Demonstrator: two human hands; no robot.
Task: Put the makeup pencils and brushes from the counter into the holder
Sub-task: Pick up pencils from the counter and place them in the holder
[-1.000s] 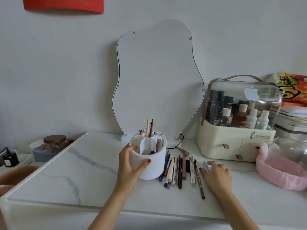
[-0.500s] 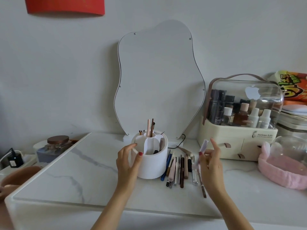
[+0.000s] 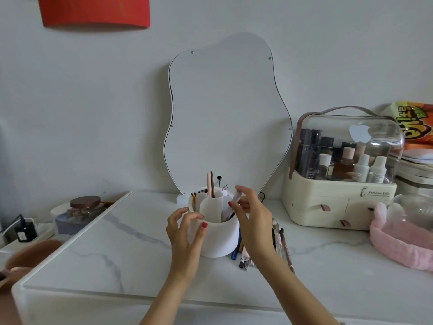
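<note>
A round white holder (image 3: 220, 240) with inner compartments stands on the marble counter (image 3: 117, 249), with several pencils and brushes upright in it. My left hand (image 3: 187, 233) grips the holder's left side. Over the holder's right compartment my right hand (image 3: 251, 216) pinches a pale lilac makeup stick (image 3: 236, 197), its lower end inside the rim. Several loose pencils and brushes (image 3: 278, 240) lie on the counter right of the holder, partly hidden by my right forearm.
A wavy mirror (image 3: 225, 113) leans on the wall behind the holder. A cream cosmetics case (image 3: 339, 202) with a clear lid stands at the right, a pink fluffy basket (image 3: 403, 242) beside it. A jar (image 3: 84, 207) sits at the left.
My right hand picked the lilac stick off the counter, lifted it and carried it left to the holder's right compartment. My left hand stayed on the holder.
</note>
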